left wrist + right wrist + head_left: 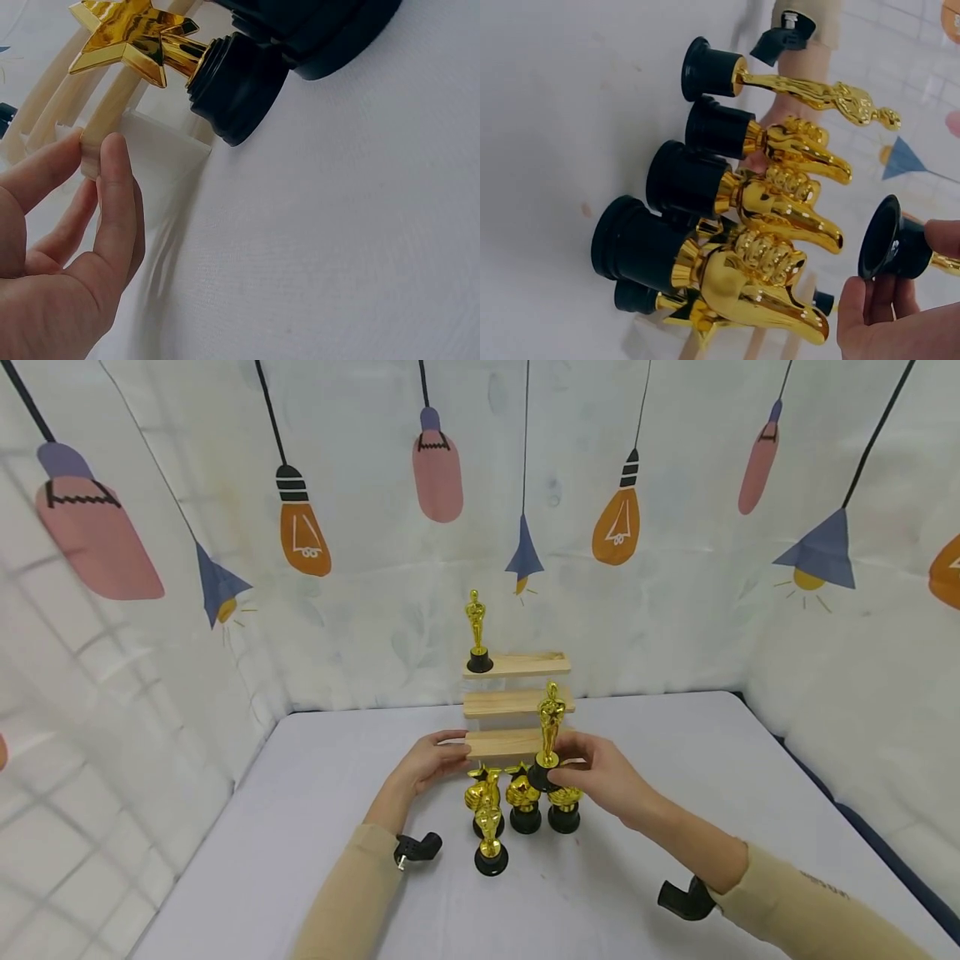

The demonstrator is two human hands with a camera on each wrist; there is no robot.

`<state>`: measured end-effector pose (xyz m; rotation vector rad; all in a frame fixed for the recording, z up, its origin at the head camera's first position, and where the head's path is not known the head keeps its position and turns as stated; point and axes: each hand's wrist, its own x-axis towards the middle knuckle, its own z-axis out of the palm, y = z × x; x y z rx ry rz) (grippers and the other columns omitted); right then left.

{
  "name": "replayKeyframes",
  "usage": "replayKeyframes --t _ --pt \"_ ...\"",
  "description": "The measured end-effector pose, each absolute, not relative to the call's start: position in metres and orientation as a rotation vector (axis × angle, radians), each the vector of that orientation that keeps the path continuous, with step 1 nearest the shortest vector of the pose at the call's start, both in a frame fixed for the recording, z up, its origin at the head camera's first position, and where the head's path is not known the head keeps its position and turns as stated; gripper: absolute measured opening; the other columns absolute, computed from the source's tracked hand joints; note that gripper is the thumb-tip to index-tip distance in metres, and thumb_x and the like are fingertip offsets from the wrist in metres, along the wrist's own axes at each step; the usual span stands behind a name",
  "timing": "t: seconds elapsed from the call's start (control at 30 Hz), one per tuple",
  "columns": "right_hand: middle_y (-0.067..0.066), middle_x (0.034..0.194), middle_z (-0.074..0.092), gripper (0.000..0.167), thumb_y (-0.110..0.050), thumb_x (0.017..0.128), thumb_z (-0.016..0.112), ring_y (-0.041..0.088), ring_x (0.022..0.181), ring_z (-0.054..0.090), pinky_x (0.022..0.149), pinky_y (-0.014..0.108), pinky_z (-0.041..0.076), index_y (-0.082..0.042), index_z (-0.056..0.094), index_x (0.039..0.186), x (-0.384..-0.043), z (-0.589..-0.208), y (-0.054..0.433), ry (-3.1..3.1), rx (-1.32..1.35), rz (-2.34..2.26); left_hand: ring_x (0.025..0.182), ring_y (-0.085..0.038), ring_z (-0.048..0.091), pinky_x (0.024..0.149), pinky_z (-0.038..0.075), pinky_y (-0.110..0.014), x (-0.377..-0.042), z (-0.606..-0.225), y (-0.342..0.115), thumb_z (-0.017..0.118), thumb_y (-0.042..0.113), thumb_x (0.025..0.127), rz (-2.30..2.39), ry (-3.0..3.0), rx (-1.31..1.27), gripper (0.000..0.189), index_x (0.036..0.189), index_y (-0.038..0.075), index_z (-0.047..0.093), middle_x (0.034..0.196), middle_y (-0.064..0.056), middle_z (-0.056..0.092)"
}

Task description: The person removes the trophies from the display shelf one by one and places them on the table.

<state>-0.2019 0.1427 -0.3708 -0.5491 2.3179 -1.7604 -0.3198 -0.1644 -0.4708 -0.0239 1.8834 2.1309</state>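
Observation:
My right hand point(603, 774) grips a golden statuette trophy point(551, 718) by its black base and holds it upright before the lowest step of a tiered wooden display rack point(498, 744). In the right wrist view the underside of that black base point(881, 238) shows. With thumb and fingers, my left hand point(64, 281) pinches the left end of the rack's lowest wooden step point(109, 112). Another statuette trophy point(476, 625) stands at the left of the top step. In front of the rack stand thumbs-up trophies point(769, 281), star trophies point(131, 37) and one more statuette trophy point(489, 831).
A white cloth covers the table point(315, 860). Behind it hangs a curtain point(375, 610) printed with lamps. Black wrist cameras point(420, 847) sit at both sleeves. The trophies on the table stand close together, near both hands.

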Motion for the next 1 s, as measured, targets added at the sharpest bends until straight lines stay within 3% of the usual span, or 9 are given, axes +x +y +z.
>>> replayKeyframes --t 0.63,1.0 --pt "0.016 0.122 0.061 0.041 -0.009 0.093 0.073 0.031 0.109 0.064 0.091 0.03 0.058 0.007 0.058 0.128 -0.181 -0.386 0.142 2.277 -0.529 -1.79 0.091 -0.02 0.07 0.084 0.061 -0.031 -0.32 -0.471 -0.164 0.068 -0.002 0.097 2.136 1.856 -0.021 0.055 0.148 -0.007 0.046 0.121 -0.024 0.063" --pt "0.015 0.121 0.061 0.041 -0.008 0.092 0.075 0.029 0.104 0.065 0.084 0.029 0.058 0.007 0.058 0.126 -0.165 -0.396 0.135 2.249 -0.52 -1.807 0.092 -0.021 0.071 0.085 0.061 -0.031 -0.32 -0.47 -0.163 0.068 -0.002 0.097 2.137 1.87 -0.028 0.054 0.147 -0.007 0.047 0.122 -0.024 0.063"
